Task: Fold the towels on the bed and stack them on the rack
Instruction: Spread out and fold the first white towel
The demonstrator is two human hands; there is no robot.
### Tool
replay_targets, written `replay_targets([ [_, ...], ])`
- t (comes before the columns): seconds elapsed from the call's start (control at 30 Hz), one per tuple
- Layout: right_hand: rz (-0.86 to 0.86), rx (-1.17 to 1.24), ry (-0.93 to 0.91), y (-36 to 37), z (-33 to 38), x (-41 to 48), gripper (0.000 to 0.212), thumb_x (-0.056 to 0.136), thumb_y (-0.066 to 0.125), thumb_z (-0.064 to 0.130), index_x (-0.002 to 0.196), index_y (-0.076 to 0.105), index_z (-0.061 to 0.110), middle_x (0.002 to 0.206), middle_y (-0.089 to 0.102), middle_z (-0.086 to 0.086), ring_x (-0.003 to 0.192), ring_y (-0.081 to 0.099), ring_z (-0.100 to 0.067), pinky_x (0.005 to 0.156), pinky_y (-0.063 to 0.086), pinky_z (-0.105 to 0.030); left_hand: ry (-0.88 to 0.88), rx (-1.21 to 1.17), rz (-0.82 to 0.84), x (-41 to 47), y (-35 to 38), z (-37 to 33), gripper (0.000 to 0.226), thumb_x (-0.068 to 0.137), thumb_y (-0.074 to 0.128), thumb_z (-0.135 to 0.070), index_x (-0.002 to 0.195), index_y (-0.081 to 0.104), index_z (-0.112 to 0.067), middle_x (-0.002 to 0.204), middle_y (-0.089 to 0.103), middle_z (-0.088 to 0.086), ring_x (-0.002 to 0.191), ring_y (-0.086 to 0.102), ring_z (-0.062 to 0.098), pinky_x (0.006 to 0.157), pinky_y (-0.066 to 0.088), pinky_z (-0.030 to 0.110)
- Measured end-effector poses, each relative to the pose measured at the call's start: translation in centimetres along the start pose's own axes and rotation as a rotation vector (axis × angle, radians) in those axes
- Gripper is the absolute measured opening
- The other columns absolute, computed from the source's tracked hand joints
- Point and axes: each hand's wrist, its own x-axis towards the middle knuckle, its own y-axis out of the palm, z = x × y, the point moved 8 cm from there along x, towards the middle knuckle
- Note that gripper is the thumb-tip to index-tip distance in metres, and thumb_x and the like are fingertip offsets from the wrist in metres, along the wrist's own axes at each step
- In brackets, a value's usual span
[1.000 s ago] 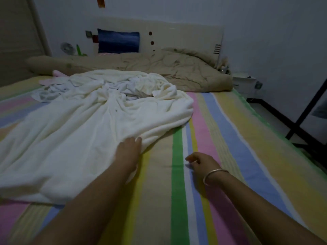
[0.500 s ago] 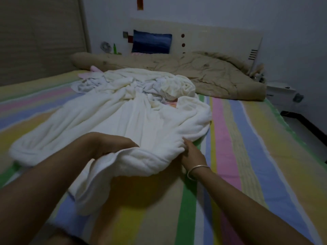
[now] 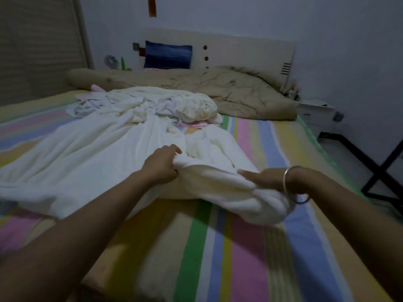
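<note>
The big cream towel (image 3: 91,162) lies spread over the left half of the bed (image 3: 239,258), its near right corner raised off the striped sheet. The left hand (image 3: 161,164) has its fingers curled round the hem. The right hand (image 3: 261,179), with a bangle (image 3: 291,186) on the wrist, holds the same hem further toward the bed's right edge, with loose cloth bunched under the wrist. Both hands grip the towel and nothing else.

This looks like the very start of the first fold: the towel is picked up but not yet squared, and nothing looks folded. The next move probably calls for running the hands apart along the hem to find 2 corners, then lifting and shaking the cloth flat before doubling it over.

Behind it, toward the head of the bed, a heap of towels (image 3: 174,110) waits crumpled, touching the far end of the big one. A tan quilt (image 3: 229,90) lies rolled along the headboard (image 3: 239,49). Off the bed's right edge stands a black frame (image 3: 380,171), probably the rack.

1.0 s ago the left hand lay flat on the towel's edge and the right hand rested on the bare sheet, holding nothing. 0.5 s ago both had reached the hem; now the hem is up and the right hand sits further right.
</note>
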Motion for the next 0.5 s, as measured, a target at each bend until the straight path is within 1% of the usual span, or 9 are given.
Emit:
replay_targets([
  [0.07, 0.18, 0.068, -0.031, 2.2, -1.5, -2.1, 0.096, 0.061, 0.047, 0.086, 0.13, 0.05, 0.018, 0.131, 0.057, -0.003, 0.112, 0.056, -0.02, 0.1, 0.039, -0.033, 0.165, -0.032, -0.016, 0.0, 0.5, -3.2, 0.061, 0.07, 0.07, -0.007, 0.126, 0.05, -0.017, 0.122, 0.051, 0.006, 0.111, 0.05, 0.024, 0.086, 0.047, 0.038],
  [0.1, 0.178, -0.023, -0.091, 2.8, -1.9, -2.6, 0.096, 0.058, 0.052, 0.084, 0.132, 0.05, 0.021, 0.132, 0.056, 0.001, 0.113, 0.055, -0.017, 0.099, 0.039, -0.03, 0.243, -0.053, -0.002, 0.0, 0.6, -4.3, 0.058, 0.069, 0.069, -0.006, 0.124, 0.051, -0.016, 0.12, 0.052, 0.006, 0.109, 0.051, 0.023, 0.085, 0.047, 0.038],
  [0.13, 0.109, -0.156, -0.113, 3.2, -2.8, -2.8, 0.093, 0.059, 0.058, 0.081, 0.131, 0.05, 0.024, 0.131, 0.057, 0.003, 0.113, 0.055, -0.015, 0.097, 0.039, -0.028, 0.297, -0.069, 0.053, 0.1, 1.1, -5.1, 0.052, 0.069, 0.066, -0.008, 0.119, 0.054, -0.016, 0.116, 0.055, 0.005, 0.106, 0.053, 0.023, 0.083, 0.047, 0.038],
  [0.2, -0.179, -0.404, -0.057, 3.2, -5.0, -1.8, 0.092, 0.058, 0.069, 0.076, 0.131, 0.044, 0.026, 0.127, 0.058, 0.003, 0.112, 0.056, -0.021, 0.089, 0.043, -0.031, 0.321, -0.044, 0.205, 0.2, 2.0, -5.5, 0.043, 0.065, 0.055, -0.016, 0.108, 0.061, -0.016, 0.108, 0.063, 0.007, 0.101, 0.058, 0.027, 0.08, 0.047, 0.036],
  [0.27, -0.468, -0.424, 0.053, 2.4, -6.8, -1.7, 0.086, 0.064, 0.069, 0.068, 0.13, 0.036, 0.023, 0.124, 0.056, -0.005, 0.112, 0.056, -0.028, 0.081, 0.042, -0.034, 0.255, 0.01, 0.41, -0.3, 3.8, -5.0, 0.04, 0.069, 0.052, -0.021, 0.105, 0.065, -0.012, 0.107, 0.066, 0.01, 0.101, 0.06, 0.028, 0.079, 0.045, 0.031],
  [0.33, -0.625, -0.367, 0.147, 1.5, -8.3, -1.8, 0.077, 0.07, 0.067, 0.06, 0.129, 0.035, 0.022, 0.127, 0.049, -0.008, 0.116, 0.05, -0.03, 0.083, 0.041, -0.038, 0.224, -0.032, 0.521, -1.5, 5.3, -5.4, 0.039, 0.074, 0.054, -0.024, 0.107, 0.066, -0.008, 0.108, 0.066, 0.01, 0.099, 0.059, 0.025, 0.077, 0.042, 0.028],
  [0.37, -0.652, -0.327, 0.183, 1.2, -9.2, -1.5, 0.078, 0.07, 0.067, 0.059, 0.13, 0.034, 0.023, 0.131, 0.045, -0.008, 0.119, 0.046, -0.032, 0.087, 0.041, -0.04, 0.241, -0.057, 0.521, -1.8, 5.7, -5.8, 0.048, 0.07, 0.052, -0.033, 0.108, 0.066, -0.009, 0.108, 0.065, 0.009, 0.1, 0.059, 0.024, 0.078, 0.042, 0.029],
  [0.43, -0.572, -0.141, 0.326, 2.3, -12.2, -0.6, 0.088, 0.065, 0.067, 0.061, 0.137, 0.03, 0.025, 0.137, 0.04, -0.009, 0.124, 0.043, -0.033, 0.094, 0.039, -0.042, 0.268, -0.05, 0.539, -2.1, 6.7, -6.5, 0.072, 0.057, 0.046, -0.058, 0.112, 0.062, -0.015, 0.112, 0.062, 0.003, 0.104, 0.057, 0.023, 0.083, 0.042, 0.03],
  [0.5, -0.581, 0.162, 0.429, 3.3, -15.1, -0.1, 0.095, 0.059, 0.063, 0.064, 0.137, 0.037, 0.019, 0.135, 0.048, -0.012, 0.121, 0.049, -0.033, 0.095, 0.043, -0.04, 0.264, 0.039, 0.581, -2.2, 8.2, -6.8, 0.094, 0.053, 0.055, -0.075, 0.13, 0.049, -0.021, 0.126, 0.053, -0.001, 0.114, 0.05, 0.02, 0.094, 0.041, 0.031],
])
